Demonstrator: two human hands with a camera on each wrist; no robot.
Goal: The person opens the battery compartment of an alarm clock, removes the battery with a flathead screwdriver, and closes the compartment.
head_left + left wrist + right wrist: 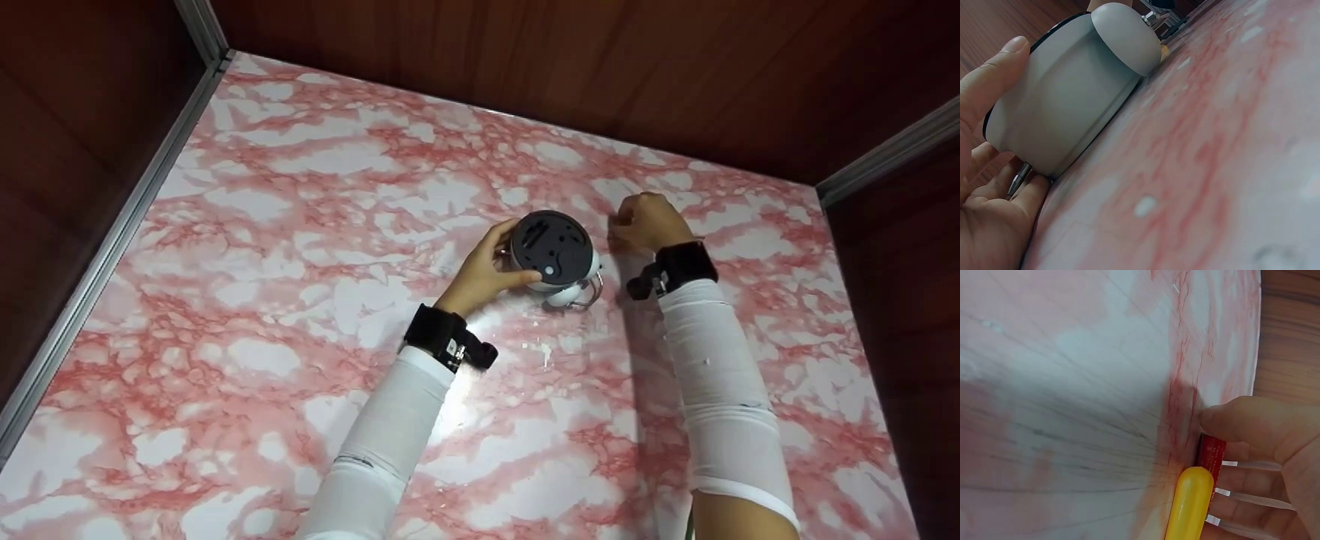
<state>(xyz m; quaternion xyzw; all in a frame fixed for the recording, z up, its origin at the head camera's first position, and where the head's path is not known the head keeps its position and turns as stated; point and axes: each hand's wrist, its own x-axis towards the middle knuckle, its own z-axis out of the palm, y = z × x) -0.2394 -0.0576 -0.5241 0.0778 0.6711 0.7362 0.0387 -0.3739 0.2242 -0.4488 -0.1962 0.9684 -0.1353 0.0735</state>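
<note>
A twin-bell alarm clock (553,247) shows its round black back toward the head camera, its white body and bells beneath. My left hand (484,274) grips it from the left, thumb over the rim of the back. In the left wrist view the clock's white side (1067,95), a bell (1129,42) and a metal leg (1019,180) show, fingers beneath. Further right, my right hand (654,223) is curled low over the tabletop. The right wrist view has its thumb and fingers about a narrow red printed object (1211,458), beside a yellow round-ended piece (1189,503); I cannot tell its kind.
The pink-and-white marbled tabletop (247,285) spreads all around, with dark wood panels (525,60) behind and at both sides. A metal edge strip (142,210) runs along the left. Small white marks (544,350) lie below the clock.
</note>
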